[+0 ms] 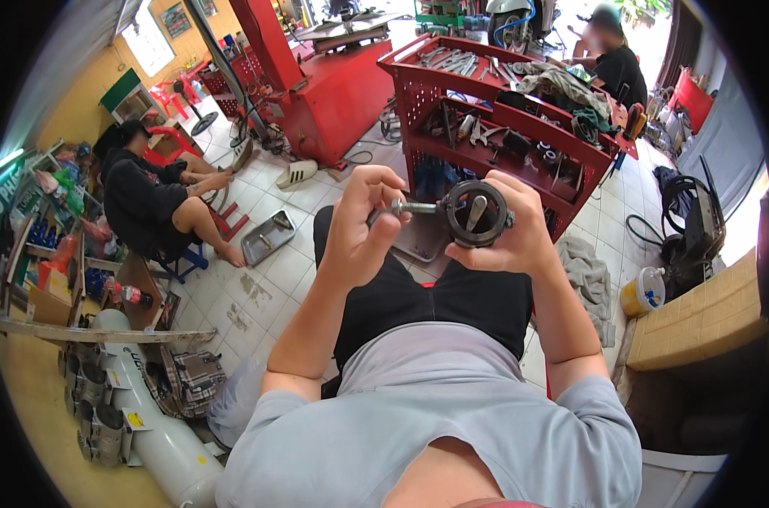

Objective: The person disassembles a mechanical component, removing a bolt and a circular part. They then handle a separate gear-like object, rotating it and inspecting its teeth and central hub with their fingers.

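Note:
In front of my lap, my right hand (520,222) grips a dark, round metal part with a ring-shaped rim (454,222) and a paler metal piece showing inside its opening. From the left, a silver bolt (418,207) reaches to the side of that ring. My left hand (361,222) pinches the bolt's head end between thumb and fingers. Whether the bolt's tip is threaded into the ring or only touches it, I cannot tell. Below the hands a metal tray (420,241) is partly hidden.
A red tool cart (503,110) with wrenches, rags and loose parts stands just ahead. At the left a person (147,190) sits on a low stool near another tray (268,238); a second person (617,63) is behind the cart. A clear bucket (642,292) stands at right.

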`<action>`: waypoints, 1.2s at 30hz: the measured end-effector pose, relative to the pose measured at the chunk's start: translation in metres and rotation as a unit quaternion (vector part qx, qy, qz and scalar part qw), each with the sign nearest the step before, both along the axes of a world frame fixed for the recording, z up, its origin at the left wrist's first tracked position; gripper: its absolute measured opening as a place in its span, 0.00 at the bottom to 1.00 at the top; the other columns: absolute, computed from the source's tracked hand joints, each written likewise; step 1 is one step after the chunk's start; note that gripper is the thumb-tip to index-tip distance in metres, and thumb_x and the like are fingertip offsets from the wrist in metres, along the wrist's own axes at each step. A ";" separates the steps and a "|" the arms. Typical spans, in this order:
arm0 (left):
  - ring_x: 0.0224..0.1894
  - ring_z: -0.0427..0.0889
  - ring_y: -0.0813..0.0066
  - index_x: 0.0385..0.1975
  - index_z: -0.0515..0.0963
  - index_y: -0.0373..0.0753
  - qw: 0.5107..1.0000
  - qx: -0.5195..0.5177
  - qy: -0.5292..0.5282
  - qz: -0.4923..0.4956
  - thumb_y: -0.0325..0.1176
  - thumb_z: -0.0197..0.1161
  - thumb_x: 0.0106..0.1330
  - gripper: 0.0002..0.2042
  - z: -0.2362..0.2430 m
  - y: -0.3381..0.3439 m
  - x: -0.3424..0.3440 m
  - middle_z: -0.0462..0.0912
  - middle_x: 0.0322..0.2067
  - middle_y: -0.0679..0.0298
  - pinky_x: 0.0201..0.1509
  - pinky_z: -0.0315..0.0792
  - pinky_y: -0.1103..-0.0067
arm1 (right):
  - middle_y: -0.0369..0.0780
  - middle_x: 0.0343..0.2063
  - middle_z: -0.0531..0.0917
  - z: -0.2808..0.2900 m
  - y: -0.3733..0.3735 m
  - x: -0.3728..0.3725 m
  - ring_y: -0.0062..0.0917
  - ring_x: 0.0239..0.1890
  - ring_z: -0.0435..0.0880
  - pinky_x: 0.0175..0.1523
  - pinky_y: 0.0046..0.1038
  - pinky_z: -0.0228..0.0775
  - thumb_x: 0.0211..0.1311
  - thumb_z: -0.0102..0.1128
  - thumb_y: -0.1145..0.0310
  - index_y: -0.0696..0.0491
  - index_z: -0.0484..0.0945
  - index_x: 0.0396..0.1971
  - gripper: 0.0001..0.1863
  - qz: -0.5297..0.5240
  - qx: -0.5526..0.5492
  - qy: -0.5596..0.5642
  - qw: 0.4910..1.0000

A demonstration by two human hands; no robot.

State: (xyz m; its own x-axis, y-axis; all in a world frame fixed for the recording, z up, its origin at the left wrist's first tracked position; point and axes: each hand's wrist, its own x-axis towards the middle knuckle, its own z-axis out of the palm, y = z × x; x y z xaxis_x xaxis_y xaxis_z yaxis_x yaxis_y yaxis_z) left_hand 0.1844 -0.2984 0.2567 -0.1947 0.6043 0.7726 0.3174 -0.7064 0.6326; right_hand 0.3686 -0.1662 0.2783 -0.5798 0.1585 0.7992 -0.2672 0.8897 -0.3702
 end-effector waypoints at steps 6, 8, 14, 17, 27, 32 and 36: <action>0.32 0.75 0.81 0.42 0.67 0.35 0.992 -0.038 0.111 0.048 0.42 0.55 0.74 0.14 -0.005 -0.007 -0.007 0.75 0.30 0.62 0.36 0.68 0.85 | 0.38 0.21 0.74 0.000 -0.001 -0.001 0.30 0.22 0.72 0.28 0.31 0.64 0.30 0.77 0.59 0.56 0.80 0.30 0.24 0.011 0.013 -0.010 1.000; 0.31 0.74 0.81 0.40 0.68 0.35 0.994 -0.070 0.082 0.022 0.44 0.54 0.74 0.16 -0.008 -0.007 -0.010 0.75 0.29 0.63 0.35 0.67 0.85 | 0.38 0.21 0.74 -0.001 -0.003 -0.002 0.30 0.22 0.73 0.28 0.31 0.64 0.30 0.77 0.59 0.56 0.80 0.30 0.24 0.008 0.019 -0.008 1.000; 0.28 0.72 0.81 0.40 0.73 0.34 0.996 -0.077 0.051 0.012 0.42 0.57 0.71 0.15 -0.001 -0.007 -0.008 0.75 0.26 0.67 0.33 0.66 0.83 | 0.36 0.20 0.73 -0.006 0.000 -0.005 0.25 0.22 0.69 0.27 0.27 0.60 0.30 0.77 0.57 0.55 0.80 0.29 0.24 0.004 0.026 -0.001 1.000; 0.34 0.74 0.79 0.40 0.74 0.34 0.999 0.024 -0.026 0.010 0.32 0.61 0.65 0.10 0.003 -0.003 0.005 0.76 0.30 0.66 0.38 0.67 0.83 | 0.36 0.20 0.73 -0.006 0.001 -0.004 0.25 0.22 0.69 0.28 0.27 0.61 0.30 0.76 0.57 0.55 0.80 0.29 0.24 0.004 0.006 -0.007 1.000; 0.33 0.74 0.77 0.34 0.77 0.33 0.995 0.066 0.056 0.043 0.23 0.65 0.60 0.06 0.002 0.000 -0.004 0.79 0.32 0.62 0.38 0.68 0.82 | 0.35 0.20 0.73 -0.002 0.001 -0.002 0.25 0.21 0.68 0.27 0.27 0.59 0.30 0.76 0.58 0.55 0.80 0.27 0.23 0.023 -0.012 -0.002 1.000; 0.26 0.72 0.79 0.25 0.73 0.34 0.997 0.004 0.066 0.043 0.38 0.58 0.70 0.14 -0.003 -0.002 -0.009 0.77 0.25 0.64 0.32 0.64 0.83 | 0.35 0.19 0.71 -0.003 -0.002 -0.004 0.25 0.21 0.67 0.26 0.28 0.59 0.29 0.76 0.58 0.55 0.80 0.27 0.23 0.018 0.008 0.005 1.000; 0.23 0.71 0.78 0.20 0.74 0.35 0.996 0.010 0.083 0.043 0.42 0.55 0.73 0.20 -0.004 -0.004 -0.013 0.76 0.24 0.63 0.32 0.64 0.81 | 0.35 0.19 0.71 -0.002 -0.004 -0.004 0.26 0.21 0.68 0.26 0.28 0.59 0.29 0.77 0.58 0.55 0.80 0.28 0.23 0.017 0.028 0.000 0.999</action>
